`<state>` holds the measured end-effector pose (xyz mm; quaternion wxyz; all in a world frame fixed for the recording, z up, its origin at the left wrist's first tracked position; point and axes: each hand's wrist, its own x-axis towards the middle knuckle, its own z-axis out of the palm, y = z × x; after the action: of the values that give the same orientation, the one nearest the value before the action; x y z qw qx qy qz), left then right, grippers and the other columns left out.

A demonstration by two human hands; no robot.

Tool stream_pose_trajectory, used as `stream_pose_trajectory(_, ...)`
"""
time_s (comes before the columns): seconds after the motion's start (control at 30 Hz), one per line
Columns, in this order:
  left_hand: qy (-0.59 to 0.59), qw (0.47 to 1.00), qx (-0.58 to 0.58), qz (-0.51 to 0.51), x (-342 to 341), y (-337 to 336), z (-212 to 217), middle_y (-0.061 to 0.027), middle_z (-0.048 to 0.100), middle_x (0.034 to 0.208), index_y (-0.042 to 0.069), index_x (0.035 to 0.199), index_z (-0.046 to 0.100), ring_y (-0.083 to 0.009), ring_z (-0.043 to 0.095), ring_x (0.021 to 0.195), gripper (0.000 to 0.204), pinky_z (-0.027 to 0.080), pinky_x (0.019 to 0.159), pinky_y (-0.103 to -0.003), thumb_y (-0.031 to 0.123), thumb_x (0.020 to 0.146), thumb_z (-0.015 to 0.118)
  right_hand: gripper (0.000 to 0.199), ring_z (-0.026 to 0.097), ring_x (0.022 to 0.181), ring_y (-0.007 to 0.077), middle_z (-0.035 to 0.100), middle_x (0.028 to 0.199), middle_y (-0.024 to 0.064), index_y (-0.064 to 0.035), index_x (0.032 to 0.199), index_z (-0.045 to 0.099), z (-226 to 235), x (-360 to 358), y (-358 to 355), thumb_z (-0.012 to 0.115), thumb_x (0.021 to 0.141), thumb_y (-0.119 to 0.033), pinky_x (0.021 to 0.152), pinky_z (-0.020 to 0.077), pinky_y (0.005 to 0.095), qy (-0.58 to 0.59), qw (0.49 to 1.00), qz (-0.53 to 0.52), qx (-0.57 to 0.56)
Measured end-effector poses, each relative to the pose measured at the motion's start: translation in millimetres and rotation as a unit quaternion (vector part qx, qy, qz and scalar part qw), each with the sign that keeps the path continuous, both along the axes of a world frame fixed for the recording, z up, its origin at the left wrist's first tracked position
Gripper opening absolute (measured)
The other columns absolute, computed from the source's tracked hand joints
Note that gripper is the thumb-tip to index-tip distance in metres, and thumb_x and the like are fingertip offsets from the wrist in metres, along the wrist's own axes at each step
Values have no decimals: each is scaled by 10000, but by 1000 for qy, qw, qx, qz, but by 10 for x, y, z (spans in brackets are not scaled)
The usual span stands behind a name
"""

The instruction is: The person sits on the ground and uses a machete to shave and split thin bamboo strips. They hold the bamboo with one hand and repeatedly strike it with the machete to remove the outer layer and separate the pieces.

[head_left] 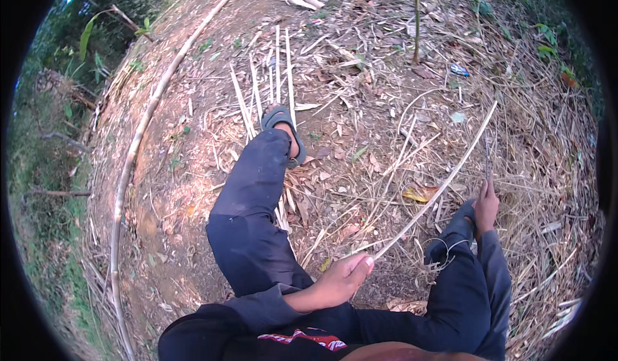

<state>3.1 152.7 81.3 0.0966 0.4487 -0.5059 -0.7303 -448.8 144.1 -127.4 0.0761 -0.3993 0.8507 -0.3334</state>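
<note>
My left hand point(341, 282) is closed around the near end of a long, pale bamboo strip point(443, 185). The strip slants up and away to the right, its far end free in the air. At the right, beside my sandalled foot, my right hand point(487, 209) grips a knife point(487, 152), its thin dark blade seen almost edge-on and pointing away from me. Its handle is hidden in my fist. Blade and strip look apart. Several split pale strips point(290, 71) lie on the ground under and beyond my other sandal point(280, 117).
A long bamboo pole point(143, 129) curves along the left, near green undergrowth point(48, 161). Shavings, dry leaves and twigs cover the ground. A thin upright stem point(416, 23) stands ahead, with a blue wrapper point(459, 70) to its right. A yellow leaf point(417, 195) lies near the strip.
</note>
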Motion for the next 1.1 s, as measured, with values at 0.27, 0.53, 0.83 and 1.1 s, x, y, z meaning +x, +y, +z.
stream_pose_trajectory(0.27, 51, 997, 39, 37, 31, -16, 77, 68, 327, 650, 68, 988, 500, -29, 273, 520, 301, 245, 470, -216, 317, 1100, 373, 456, 317, 550, 68, 364, 642, -32, -144, 1495, 459, 129, 316, 22, 502, 1063, -279, 485, 282, 282, -93, 993, 41, -54)
stream_pose_trajectory(0.53, 221, 968, 104, 53, 193, -562, 1081, 19, 449, 727, 42, 1076, 500, -33, 405, 500, 270, 346, 426, -198, 289, 1095, 393, 335, 398, 454, 36, 433, 602, -33, -53, 1049, 552, 1736, 1207, -853, 427, 1083, -362, 412, 312, 199, -229, 913, 134, -310)
stream_pose_trajectory(0.83, 224, 965, -126, 60, -22, -1215, 1452, 30, 438, 693, 54, 1069, 529, -35, 385, 503, 240, 307, 444, -212, 276, 1079, 439, 513, 516, 605, 183, 528, 767, 71, 17, 1482, 407, 3461, 2001, -1499, 479, 1040, -234, 546, 425, 311, 229, 794, 471, -308)
stream_pose_trajectory(1.1, 51, 939, -329, 92, 65, -823, 835, -127, 611, 815, -14, 1189, 555, -247, 596, 708, 277, 476, 692, -397, 199, 1043, 456, 631, 545, 589, 260, 518, 756, 126, -1, 1424, 507, 2558, 2580, -923, 504, 1004, -473, 520, 430, 375, 102, 792, 536, -274)
